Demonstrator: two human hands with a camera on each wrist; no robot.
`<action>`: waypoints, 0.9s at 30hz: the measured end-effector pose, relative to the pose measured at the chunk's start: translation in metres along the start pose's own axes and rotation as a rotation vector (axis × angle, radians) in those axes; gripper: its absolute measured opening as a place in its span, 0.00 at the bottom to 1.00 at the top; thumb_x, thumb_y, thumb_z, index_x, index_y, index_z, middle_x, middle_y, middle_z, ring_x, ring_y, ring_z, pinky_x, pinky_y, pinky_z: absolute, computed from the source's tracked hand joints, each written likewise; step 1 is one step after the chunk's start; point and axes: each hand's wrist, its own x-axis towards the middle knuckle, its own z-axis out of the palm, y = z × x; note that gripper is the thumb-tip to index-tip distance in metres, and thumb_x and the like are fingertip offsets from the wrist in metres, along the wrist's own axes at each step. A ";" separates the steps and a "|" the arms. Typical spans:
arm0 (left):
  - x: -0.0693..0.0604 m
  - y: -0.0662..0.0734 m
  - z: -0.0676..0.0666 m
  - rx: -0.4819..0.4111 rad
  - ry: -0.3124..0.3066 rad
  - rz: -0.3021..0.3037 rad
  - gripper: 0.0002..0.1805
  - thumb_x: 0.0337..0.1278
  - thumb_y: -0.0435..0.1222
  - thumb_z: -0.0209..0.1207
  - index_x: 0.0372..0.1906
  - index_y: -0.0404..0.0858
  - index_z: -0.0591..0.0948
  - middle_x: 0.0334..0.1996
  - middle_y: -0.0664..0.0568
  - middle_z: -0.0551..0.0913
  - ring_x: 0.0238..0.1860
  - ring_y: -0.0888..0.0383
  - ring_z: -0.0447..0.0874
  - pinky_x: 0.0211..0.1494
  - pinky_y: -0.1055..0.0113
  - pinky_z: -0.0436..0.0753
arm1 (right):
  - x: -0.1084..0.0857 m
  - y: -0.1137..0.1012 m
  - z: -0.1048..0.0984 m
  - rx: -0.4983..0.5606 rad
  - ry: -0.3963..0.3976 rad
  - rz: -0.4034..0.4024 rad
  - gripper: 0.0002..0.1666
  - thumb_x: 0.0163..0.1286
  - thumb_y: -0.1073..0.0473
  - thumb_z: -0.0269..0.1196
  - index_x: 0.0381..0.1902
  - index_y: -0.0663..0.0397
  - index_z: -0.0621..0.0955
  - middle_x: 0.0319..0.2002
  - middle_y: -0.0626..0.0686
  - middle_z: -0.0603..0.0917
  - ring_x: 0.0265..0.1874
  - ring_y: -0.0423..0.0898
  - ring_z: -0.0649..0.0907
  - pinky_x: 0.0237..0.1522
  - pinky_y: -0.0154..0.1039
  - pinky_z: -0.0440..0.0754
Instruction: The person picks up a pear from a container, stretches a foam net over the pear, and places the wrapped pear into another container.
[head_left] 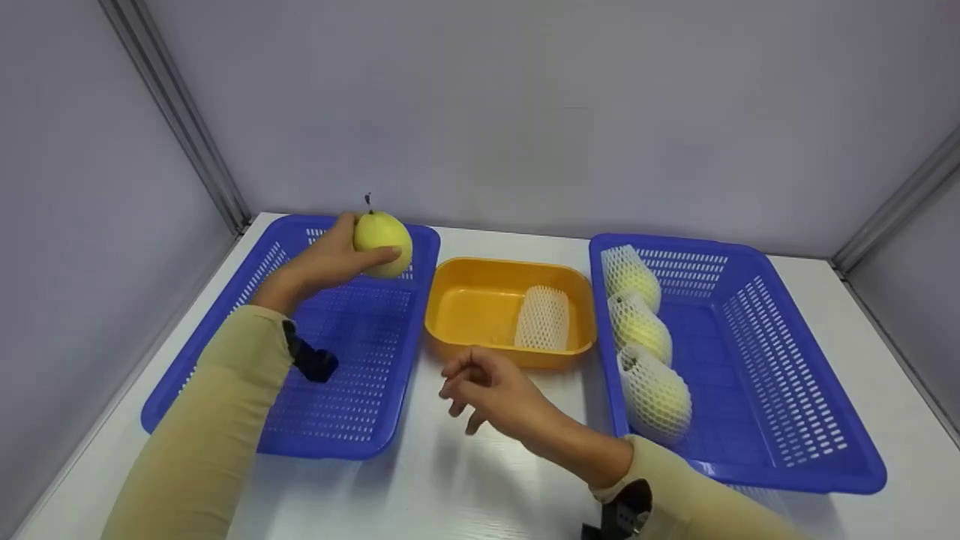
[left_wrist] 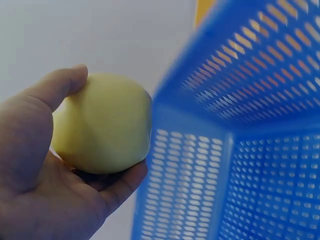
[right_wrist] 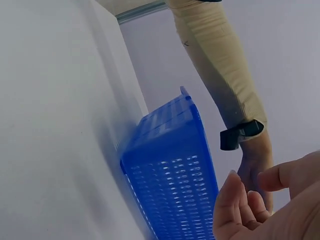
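Note:
A yellow-green pear [head_left: 384,244] with a dark stem is gripped by my left hand [head_left: 330,259], above the far end of the left blue basket [head_left: 352,315]. In the left wrist view the thumb and fingers curl round the pear [left_wrist: 107,122], beside the basket's slotted wall. My right hand [head_left: 499,394] hovers in front of the orange bin [head_left: 465,345], fingers loosely bent and holding nothing. Inside that bin lies a white foam net sleeve [head_left: 543,319]. The right wrist view shows the right hand's loosely bent fingers [right_wrist: 230,205] with nothing between them.
To the right stands another blue basket [head_left: 750,360]. Several net-wrapped pears would overstate it: three wrapped pears [head_left: 656,397] line its left side. Both baskets and the bin stand on a white table [head_left: 480,487], with pale walls [head_left: 525,112] behind and at the sides.

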 end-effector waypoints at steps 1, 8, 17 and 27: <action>-0.004 0.004 0.001 0.006 -0.008 0.013 0.44 0.68 0.49 0.62 0.74 0.30 0.53 0.66 0.34 0.66 0.63 0.42 0.69 0.70 0.48 0.69 | -0.001 -0.002 -0.004 -0.001 0.007 -0.018 0.10 0.72 0.67 0.56 0.50 0.66 0.74 0.41 0.56 0.82 0.34 0.45 0.82 0.29 0.34 0.82; -0.027 0.032 0.016 0.076 -0.064 0.112 0.37 0.67 0.48 0.64 0.69 0.33 0.63 0.60 0.38 0.74 0.56 0.44 0.75 0.61 0.51 0.76 | -0.006 -0.022 -0.025 -0.061 0.098 -0.144 0.20 0.70 0.69 0.59 0.59 0.65 0.71 0.55 0.60 0.77 0.49 0.52 0.82 0.47 0.42 0.86; -0.058 0.069 0.056 0.030 -0.093 0.200 0.34 0.68 0.45 0.65 0.71 0.37 0.65 0.59 0.43 0.76 0.55 0.47 0.79 0.60 0.51 0.80 | -0.011 -0.043 -0.043 -0.206 0.072 -0.286 0.47 0.73 0.63 0.65 0.81 0.54 0.53 0.78 0.60 0.59 0.71 0.57 0.70 0.67 0.52 0.75; -0.085 0.079 0.102 -0.072 -0.046 0.269 0.41 0.65 0.46 0.65 0.76 0.37 0.61 0.61 0.43 0.74 0.54 0.48 0.78 0.56 0.55 0.82 | -0.022 -0.041 -0.044 -0.172 0.097 -0.354 0.43 0.76 0.62 0.61 0.81 0.58 0.54 0.78 0.58 0.58 0.70 0.59 0.70 0.63 0.45 0.78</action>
